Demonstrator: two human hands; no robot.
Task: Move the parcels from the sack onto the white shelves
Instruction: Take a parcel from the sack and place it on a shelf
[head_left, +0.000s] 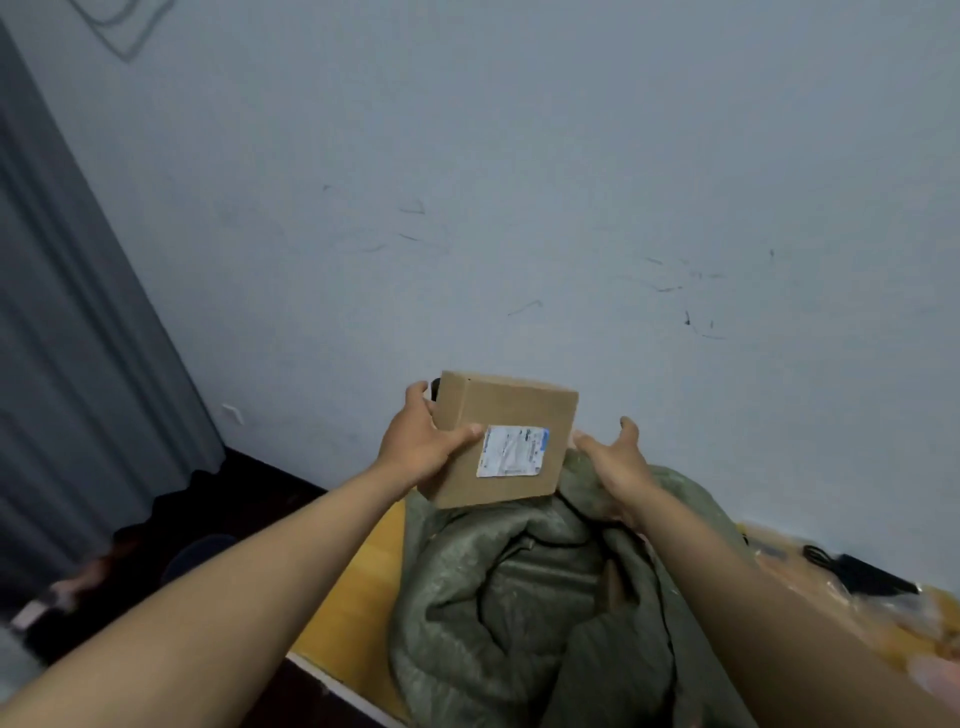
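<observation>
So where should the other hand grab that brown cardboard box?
On the bare right side face of the brown cardboard box, coming in from the right. The left hand already grips the left edge, and the open right hand sits just beside that flat face, opposite it.

Your left hand (420, 448) grips a cardboard parcel (503, 441) by its left side, thumb on the front face next to the white shipping label (513, 451). Parcel's held up above the green sack (483, 603), tilted, w/ the wall (519, 182) behind it. Your right hand (618, 467) is just beside the parcel's right edge, fingers straight, over the sack's rim. Sack sits on a yellow table (353, 587). Grey curtain (78, 338) at left; black cable (862, 571) on the table at right.
</observation>
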